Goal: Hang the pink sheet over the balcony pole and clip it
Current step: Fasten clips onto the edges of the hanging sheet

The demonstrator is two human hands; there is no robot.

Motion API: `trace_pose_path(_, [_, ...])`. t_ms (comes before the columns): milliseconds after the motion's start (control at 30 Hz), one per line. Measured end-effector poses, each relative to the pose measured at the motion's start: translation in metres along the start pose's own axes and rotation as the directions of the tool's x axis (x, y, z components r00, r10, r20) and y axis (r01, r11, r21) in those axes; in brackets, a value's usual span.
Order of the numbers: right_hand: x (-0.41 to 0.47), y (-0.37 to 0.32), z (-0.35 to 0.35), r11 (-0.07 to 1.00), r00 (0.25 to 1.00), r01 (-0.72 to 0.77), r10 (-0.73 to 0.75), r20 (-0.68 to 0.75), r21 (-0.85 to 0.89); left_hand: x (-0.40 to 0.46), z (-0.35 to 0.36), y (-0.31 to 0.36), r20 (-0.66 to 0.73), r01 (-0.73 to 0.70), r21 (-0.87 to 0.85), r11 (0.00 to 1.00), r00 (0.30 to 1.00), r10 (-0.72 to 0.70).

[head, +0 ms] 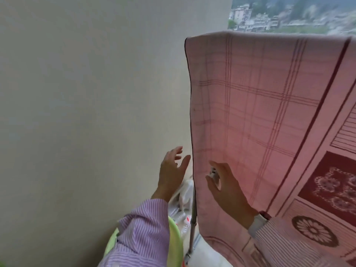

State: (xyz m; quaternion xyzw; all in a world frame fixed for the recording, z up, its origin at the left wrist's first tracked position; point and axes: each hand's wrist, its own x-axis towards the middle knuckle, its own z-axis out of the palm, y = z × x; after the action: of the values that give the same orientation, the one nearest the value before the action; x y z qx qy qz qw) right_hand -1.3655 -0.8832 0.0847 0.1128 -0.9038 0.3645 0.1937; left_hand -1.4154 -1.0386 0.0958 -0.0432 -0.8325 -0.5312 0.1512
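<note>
The pink checked sheet [260, 105] hangs draped over a pole hidden under its top fold, its left edge running straight down. My left hand [172, 172] is raised just left of that edge, fingers spread and relaxed, touching nothing. My right hand [225, 185] is in front of the lower part of the sheet and holds a small white clip [213, 173] between thumb and fingers. A thin metal upright [193, 226] shows below the sheet's left edge.
A plain cream wall [86, 112] fills the left side, close to my left hand. A light green basket rim [175, 239] sits under my left arm. White objects [185, 195] lie on the floor by the wall. Distant buildings [269, 18] show above the sheet.
</note>
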Motion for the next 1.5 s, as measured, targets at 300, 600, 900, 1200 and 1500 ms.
trace_pose_path(300, [0.051,-0.026,0.019,0.986,0.942,-0.138,0.101,-0.319,-0.095,0.078,0.015,0.002,0.097,-0.198,-0.282,0.939,0.968,0.233])
trace_pose_path(600, [0.083,-0.063,0.016,0.968,0.855,-0.160,0.037,-0.517,-0.194,0.064,0.010,-0.024,0.052,-0.501,-0.362,0.786,0.831,0.553])
trace_pose_path(900, [0.082,-0.056,0.017,0.924,0.813,-0.273,0.072,-0.578,-0.268,0.092,0.003,-0.028,0.146,-0.321,-0.500,0.804,0.884,0.443])
trace_pose_path(1200, [0.083,-0.060,0.025,0.905,0.819,-0.223,-0.027,-0.573,-0.361,0.132,0.020,0.005,0.539,0.158,-0.632,0.759,0.793,0.283])
trace_pose_path(1500, [0.087,-0.069,0.036,0.879,0.850,-0.105,-0.163,-0.501,-0.464,0.137,-0.001,-0.006,0.325,0.051,-0.693,0.719,0.912,0.249])
